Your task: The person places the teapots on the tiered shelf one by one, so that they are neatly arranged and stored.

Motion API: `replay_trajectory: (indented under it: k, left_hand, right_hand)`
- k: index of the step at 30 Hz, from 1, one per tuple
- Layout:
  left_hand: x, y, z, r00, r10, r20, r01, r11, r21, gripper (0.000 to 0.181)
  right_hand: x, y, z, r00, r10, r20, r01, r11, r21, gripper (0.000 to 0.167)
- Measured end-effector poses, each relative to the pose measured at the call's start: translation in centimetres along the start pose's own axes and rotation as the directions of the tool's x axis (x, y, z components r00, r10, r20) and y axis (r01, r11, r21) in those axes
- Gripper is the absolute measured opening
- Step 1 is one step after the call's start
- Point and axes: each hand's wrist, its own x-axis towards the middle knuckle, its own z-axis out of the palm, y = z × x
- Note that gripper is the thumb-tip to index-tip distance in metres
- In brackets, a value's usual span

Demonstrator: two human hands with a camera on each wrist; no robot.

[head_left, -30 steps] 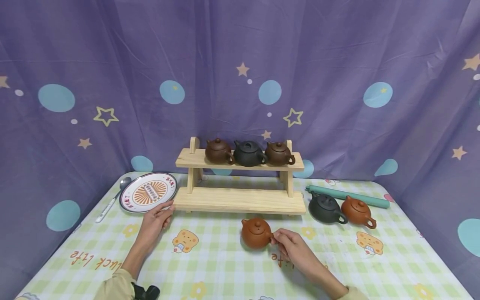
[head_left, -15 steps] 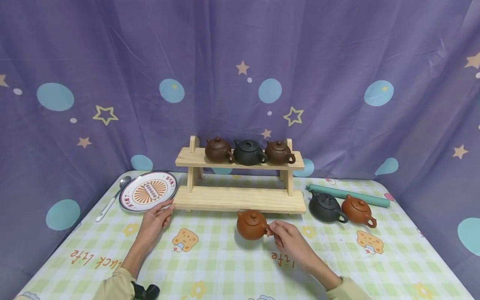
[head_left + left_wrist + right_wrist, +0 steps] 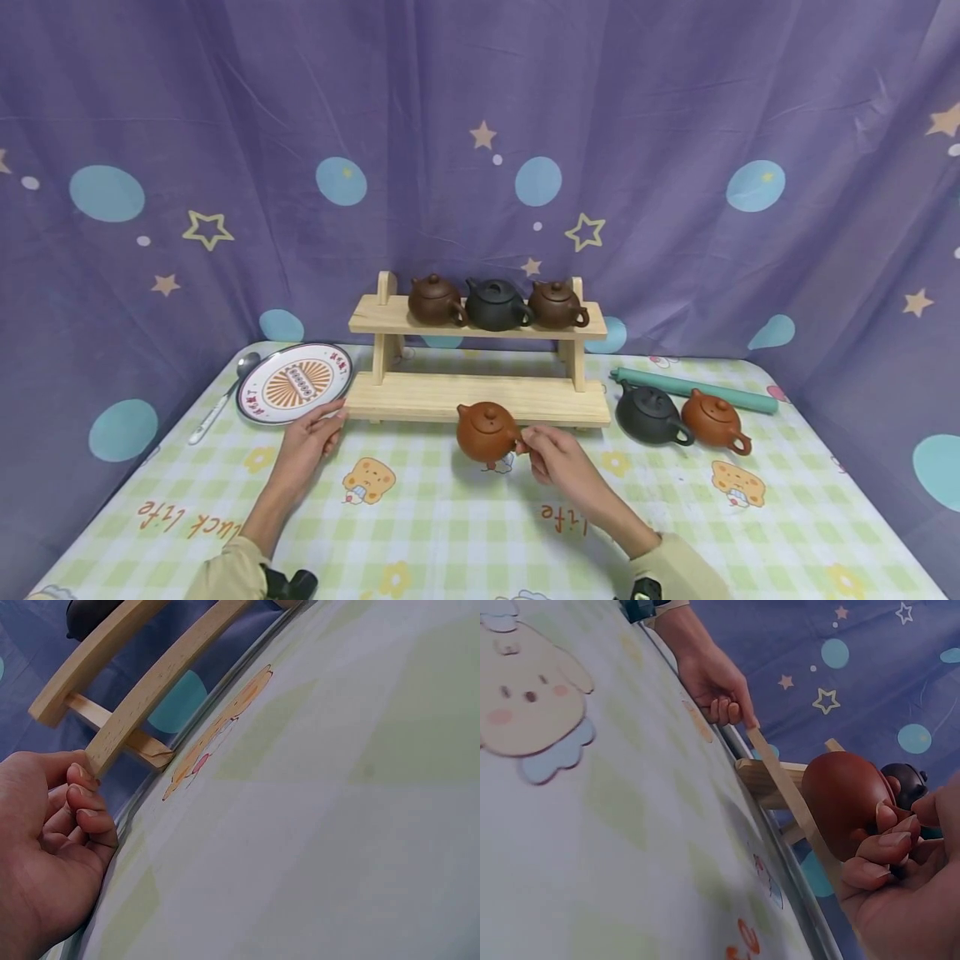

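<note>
A purple curtain [image 3: 442, 204] printed with blue spots and stars hangs behind a green-and-white checked tablecloth [image 3: 420, 525] bearing cartoon figures, flowers and orange lettering. A dark-rimmed sunburst plate [image 3: 296, 384] rests toward the left, a white-handled spoon [image 3: 223, 404] just beside it; toward the right lies a long green rod [image 3: 677, 384].

I'm wearing a pale khaki left sleeve [image 3: 227, 575] and a matching right sleeve [image 3: 681, 573], plain cloth. Left one is carrying a black module [image 3: 300, 585] with a rounded end; right one, a black unit [image 3: 646, 590], pale marks, partly cropped.
</note>
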Motion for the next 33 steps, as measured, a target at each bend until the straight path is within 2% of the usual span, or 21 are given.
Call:
replay_trajectory:
  k: [5,19,33]
  left_hand:
    - [-0.1,0.0,0.0,1.000,-0.003,-0.006,0.003,1.000,0.011,0.047]
    - [-0.1,0.2,0.1,1.000,0.002,-0.008,-0.002,1.000,0.012,0.045]
    - [-0.2,0.1,0.0,1.000,0.009,-0.011,-0.009,1.000,0.024,0.047]
  right_hand:
    - [0.9,-0.3,0.5,1.000,-0.030,0.005,0.029,0.999,0.012,0.034]
    - [3.3,-0.6,2.0,0.999,-0.042,0.014,0.040,0.996,0.085,0.032]
    - [5.5,-0.8,3.3,0.998,-0.064,-0.027,0.066,0.993,0.094,0.030]
